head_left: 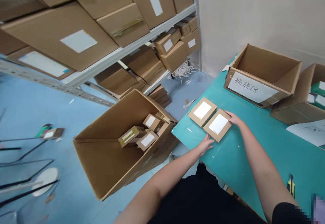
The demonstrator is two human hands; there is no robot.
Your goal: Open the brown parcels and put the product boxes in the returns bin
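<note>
Seemingly, a farther kraft mailer [202, 111] and a nearer kraft mailer [217, 125] lay side by side on a teal table [256, 146], each with a white label on top. The right hand [235, 118] lay open over the nearer mailer's right edge, fingers spread and not pinching. The left hand [205, 144] lay open by that mailer's lower corner, fingers spread; I could not tell whether they touched the card. The 2 mailers looked light and fairly stiff, though thin enough to bend if pressed at the middle, so their long edges seemed the best place to take hold. Beyond the table, an open cardboard carton [109, 122] held about 5 small kraft boxes [147, 140], lying loosely at odd angles. On the table stood an open labelled carton [264, 60], and a yellow utility knife [290, 185] lay near the table's edge.
</note>
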